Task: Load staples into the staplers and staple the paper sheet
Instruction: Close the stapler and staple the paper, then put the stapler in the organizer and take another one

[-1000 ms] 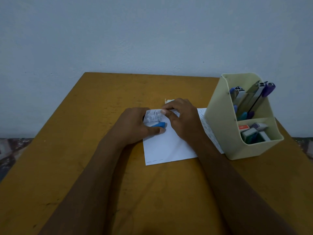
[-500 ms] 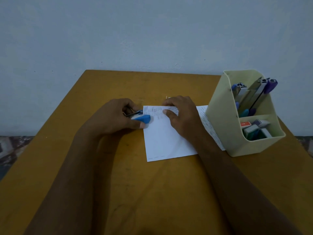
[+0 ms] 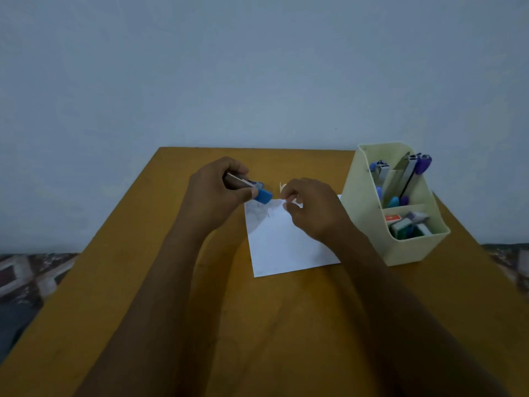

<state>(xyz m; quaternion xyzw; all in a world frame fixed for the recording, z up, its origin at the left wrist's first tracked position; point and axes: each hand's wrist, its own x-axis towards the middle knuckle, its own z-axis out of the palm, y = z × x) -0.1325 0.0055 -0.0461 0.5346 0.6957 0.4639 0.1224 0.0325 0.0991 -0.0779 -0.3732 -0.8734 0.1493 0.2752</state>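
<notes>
Our left hand point(image 3: 217, 190) has its grip clenched round the blue stapler point(image 3: 259, 194), held over the far-left corner of the paper sheet point(image 3: 286, 245), which lies on the tabletop point(image 3: 137, 282) toward its right edge. Our right hand point(image 3: 315, 213) curls at the sheet's far edge; what its grip holds we cannot tell. Stapling seems in hand: next, feed that corner squarely into the stapler.

Most of the blue stapler point(image 3: 262, 195) is covered by the left grip point(image 3: 217, 190). The far corner of the paper sheet point(image 3: 286, 242) is hidden under the right grip point(image 3: 313, 210); whether it is pinched cannot be told. Its print is blurred. The small boxes point(image 3: 408, 224) in the organizer point(image 3: 367, 222) cannot be identified. The tabletop point(image 3: 114, 282) is cut off by the lower edge.
</notes>
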